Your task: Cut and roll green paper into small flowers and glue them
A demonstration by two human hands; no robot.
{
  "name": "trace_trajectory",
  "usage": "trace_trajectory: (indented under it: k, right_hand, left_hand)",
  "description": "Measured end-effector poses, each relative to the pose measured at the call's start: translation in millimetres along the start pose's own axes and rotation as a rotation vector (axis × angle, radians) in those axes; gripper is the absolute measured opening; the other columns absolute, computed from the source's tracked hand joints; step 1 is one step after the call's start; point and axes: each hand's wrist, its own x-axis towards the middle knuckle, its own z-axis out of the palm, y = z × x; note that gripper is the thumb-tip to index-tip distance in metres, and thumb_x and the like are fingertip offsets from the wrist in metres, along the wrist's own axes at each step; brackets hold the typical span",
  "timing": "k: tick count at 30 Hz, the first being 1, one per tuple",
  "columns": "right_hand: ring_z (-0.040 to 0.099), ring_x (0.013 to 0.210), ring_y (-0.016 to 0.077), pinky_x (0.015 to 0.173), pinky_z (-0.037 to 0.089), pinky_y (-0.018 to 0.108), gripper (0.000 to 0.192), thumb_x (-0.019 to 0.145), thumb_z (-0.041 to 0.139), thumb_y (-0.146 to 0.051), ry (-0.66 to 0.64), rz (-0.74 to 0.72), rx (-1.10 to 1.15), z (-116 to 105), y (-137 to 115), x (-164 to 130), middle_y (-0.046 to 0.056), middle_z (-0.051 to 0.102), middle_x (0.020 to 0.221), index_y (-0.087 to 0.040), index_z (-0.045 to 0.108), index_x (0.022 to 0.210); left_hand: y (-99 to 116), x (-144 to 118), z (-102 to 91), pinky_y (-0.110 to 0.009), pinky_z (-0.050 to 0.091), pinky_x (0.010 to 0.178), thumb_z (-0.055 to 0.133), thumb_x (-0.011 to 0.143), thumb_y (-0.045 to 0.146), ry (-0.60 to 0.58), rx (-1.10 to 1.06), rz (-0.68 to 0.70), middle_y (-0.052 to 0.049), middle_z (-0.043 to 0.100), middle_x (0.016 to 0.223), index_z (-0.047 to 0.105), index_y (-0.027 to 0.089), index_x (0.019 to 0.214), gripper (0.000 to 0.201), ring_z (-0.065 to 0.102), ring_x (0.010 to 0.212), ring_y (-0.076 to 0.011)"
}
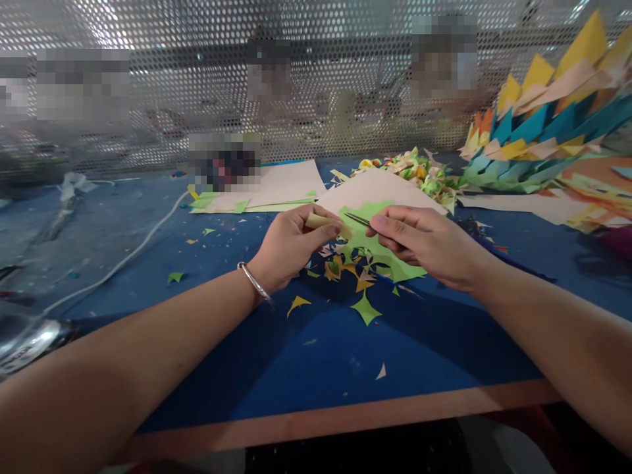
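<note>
My left hand point(292, 242), with a silver bangle at the wrist, pinches a small pale yellow strip of paper point(318, 222) that looks folded or layered. Closed around a pair of scissors is my right hand point(412, 240). The slim dark blades point(356, 218) point left toward the paper, a short gap away, while the handles are hidden in the fingers. Below both hands lie a jagged light green sheet point(395, 263) and many cut scraps, among them a green four-pointed piece point(366, 308) and a yellow sliver point(298, 304).
Behind are a large pale sheet point(380, 187), stacked sheets point(286, 184) and a pile of cut paper pieces point(419, 171). A layered paper construction point(538, 125) stands right. A white cable point(143, 247) crosses the blue table point(237, 375) at left. A perforated metal screen point(336, 66) closes the back.
</note>
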Motion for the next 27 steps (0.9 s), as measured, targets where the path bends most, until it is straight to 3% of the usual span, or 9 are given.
trace_trajectory:
  k: [2,5,11,27]
  right_hand:
    - [0.023,0.049,0.0073,0.043,0.016,0.025,0.044,0.089,0.061,-0.063,-0.003,0.003,-0.040,-0.4,0.3,0.0,-0.007,0.031,0.059,-0.019,0.058,0.080]
    - [0.023,0.048,0.0072,0.042,0.016,0.025,0.045,0.087,0.063,-0.064,-0.006,0.005,-0.097,-0.3,-0.4,-0.1,-0.008,0.031,0.056,-0.020,0.057,0.078]
    - [0.025,0.047,0.0076,0.043,0.017,0.025,0.043,0.089,0.061,-0.063,-0.003,-0.023,-0.215,-1.5,-1.7,-0.8,-0.008,0.033,0.053,-0.020,0.057,0.082]
    - [0.032,0.049,0.0105,0.047,0.022,0.027,0.047,0.092,0.051,-0.067,-0.031,-0.105,-0.430,-2.0,-2.4,-2.6,-0.006,0.039,0.056,-0.021,0.058,0.087]
  left_hand:
    - [2.6,-2.3,2.0,-0.024,0.045,0.057,0.070,0.081,0.025,-0.050,-0.142,-0.110,-0.003,0.072,0.082,0.065,0.019,0.085,0.009,0.067,0.068,-0.0128]
    - [4.9,-4.8,4.8,-0.022,0.042,0.052,0.070,0.082,0.021,-0.073,-0.279,-0.205,-0.001,0.070,0.079,0.062,0.019,0.086,0.009,0.068,0.062,-0.0110]
    - [3.7,-4.0,5.1,-0.027,0.055,0.080,0.071,0.078,0.012,-0.068,-0.478,-0.251,0.000,0.073,0.079,0.058,0.017,0.087,0.016,0.073,0.077,-0.0129]
    - [6.1,-7.1,7.2,-0.029,0.056,0.081,0.068,0.081,0.006,-0.083,-0.527,-0.268,0.000,0.076,0.077,0.059,0.016,0.081,0.014,0.074,0.075,-0.0132]
